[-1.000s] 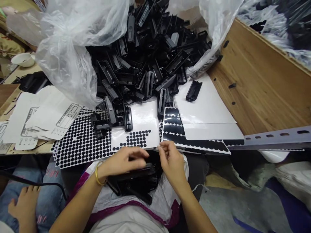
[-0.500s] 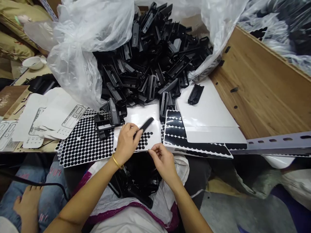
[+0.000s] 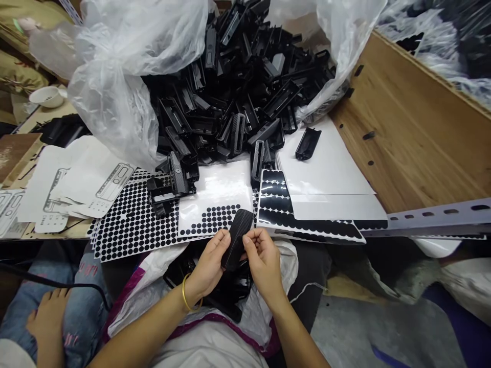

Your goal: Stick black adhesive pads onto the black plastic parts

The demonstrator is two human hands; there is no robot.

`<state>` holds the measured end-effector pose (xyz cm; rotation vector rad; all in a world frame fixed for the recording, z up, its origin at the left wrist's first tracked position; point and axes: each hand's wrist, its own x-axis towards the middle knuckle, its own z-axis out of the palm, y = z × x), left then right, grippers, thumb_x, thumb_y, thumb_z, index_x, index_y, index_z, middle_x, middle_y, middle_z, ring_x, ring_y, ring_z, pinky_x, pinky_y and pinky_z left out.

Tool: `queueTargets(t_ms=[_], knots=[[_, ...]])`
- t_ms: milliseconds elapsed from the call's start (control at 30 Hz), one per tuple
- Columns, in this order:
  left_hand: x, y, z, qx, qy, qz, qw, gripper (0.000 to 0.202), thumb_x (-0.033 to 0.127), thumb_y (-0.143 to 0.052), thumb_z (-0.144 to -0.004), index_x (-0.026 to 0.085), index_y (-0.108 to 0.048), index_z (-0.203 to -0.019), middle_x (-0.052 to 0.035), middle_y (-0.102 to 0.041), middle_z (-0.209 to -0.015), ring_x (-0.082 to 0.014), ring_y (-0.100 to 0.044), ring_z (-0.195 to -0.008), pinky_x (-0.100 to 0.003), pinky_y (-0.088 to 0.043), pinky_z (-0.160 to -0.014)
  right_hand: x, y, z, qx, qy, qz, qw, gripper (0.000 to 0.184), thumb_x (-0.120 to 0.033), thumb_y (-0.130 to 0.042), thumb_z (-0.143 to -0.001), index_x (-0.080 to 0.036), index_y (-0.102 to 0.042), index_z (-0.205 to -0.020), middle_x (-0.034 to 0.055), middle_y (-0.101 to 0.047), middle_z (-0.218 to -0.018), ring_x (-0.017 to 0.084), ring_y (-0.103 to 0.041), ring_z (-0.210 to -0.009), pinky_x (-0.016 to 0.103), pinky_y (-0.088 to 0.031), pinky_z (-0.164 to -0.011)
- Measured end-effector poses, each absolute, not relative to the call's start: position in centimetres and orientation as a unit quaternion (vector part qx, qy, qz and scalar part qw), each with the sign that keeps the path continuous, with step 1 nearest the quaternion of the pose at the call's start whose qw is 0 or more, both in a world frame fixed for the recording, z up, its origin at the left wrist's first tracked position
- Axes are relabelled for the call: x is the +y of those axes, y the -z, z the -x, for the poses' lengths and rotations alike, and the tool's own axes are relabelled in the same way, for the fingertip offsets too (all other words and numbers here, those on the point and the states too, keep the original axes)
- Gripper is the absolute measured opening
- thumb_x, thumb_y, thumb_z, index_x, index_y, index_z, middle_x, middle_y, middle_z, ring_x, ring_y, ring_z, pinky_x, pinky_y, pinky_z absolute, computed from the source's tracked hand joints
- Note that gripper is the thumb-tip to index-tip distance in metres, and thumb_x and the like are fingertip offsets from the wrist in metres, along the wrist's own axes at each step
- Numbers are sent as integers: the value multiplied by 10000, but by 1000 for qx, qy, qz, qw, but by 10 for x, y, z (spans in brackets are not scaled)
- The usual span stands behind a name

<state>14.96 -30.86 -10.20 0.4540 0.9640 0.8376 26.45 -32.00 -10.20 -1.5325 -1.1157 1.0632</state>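
Note:
My left hand (image 3: 209, 266) grips a long black ribbed plastic part (image 3: 238, 237) from the left and holds it tilted above my lap. My right hand (image 3: 263, 260) is closed on the same part's right edge, fingertips pinched against it. Just beyond both hands lies a white sheet of round black stickers (image 3: 215, 217), partly used. Below my hands, a white and purple sack (image 3: 264, 301) on my lap holds more black parts (image 3: 226, 294).
A large heap of black plastic parts (image 3: 238, 87) spills from a clear plastic bag (image 3: 115, 76) at the back. More sticker sheets (image 3: 130, 220) and white backing sheets (image 3: 330, 174) cover the wooden table (image 3: 414, 138). Another person's hand (image 3: 48, 312) rests on a jeans-clad knee at lower left.
My left hand has come back from the sticker sheet toward my lap with the black part, and my right hand has closed on the part too.

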Motion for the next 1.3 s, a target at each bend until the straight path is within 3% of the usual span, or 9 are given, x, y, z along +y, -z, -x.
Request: queueTargets(t_ms=[367,600,767,900,1133,1300], knots=[[-310,89,-155,458,-423,-208,754,323,451,-672,-716,180,-498,-742,54,-469,-680,-72,-432,-646,-180,-375,-612,-319,99,-262,-511,-375,633,445,120,-270,-466,-850,-203,-468,-750,-20,-515,-655,117,-502,-567,238,-411,-525],[-311,95,-157,471,-422,-248,734,317,462,-657,-724,182,-510,-743,51,-506,-691,-77,-484,-650,-199,-425,-640,-321,98,-267,-593,-252,657,391,90,-217,-439,-842,-211,-458,-754,0,-553,-675,139,-543,-605,255,-411,-549],[-307,94,-155,450,-392,-213,774,320,469,-626,-752,188,-506,-847,-19,-640,-892,-166,-643,-826,-318,-510,-762,-323,92,-299,-567,-116,706,407,60,-234,-469,-845,-213,-508,-804,20,-590,-726,154,-552,-629,274,-427,-579],[-302,89,-153,446,-390,-182,785,324,433,-649,-747,172,-499,-866,-74,-673,-984,-233,-669,-920,-357,-541,-779,-322,87,-321,-573,-72,718,388,59,-254,-494,-852,-208,-530,-846,23,-590,-748,149,-537,-615,275,-426,-577],[-298,96,-152,457,-386,-211,773,289,370,-667,-747,138,-528,-847,-81,-692,-915,-189,-697,-760,-271,-565,-651,-322,91,-325,-599,-67,709,366,64,-243,-484,-866,-209,-537,-866,20,-569,-746,147,-519,-610,274,-423,-575],[-296,104,-152,471,-386,-238,756,330,406,-673,-726,133,-524,-836,-83,-691,-875,-164,-686,-664,-251,-552,-573,-320,95,-331,-649,-22,689,321,106,-245,-450,-887,-211,-550,-893,37,-546,-786,177,-539,-720,292,-436,-627]])
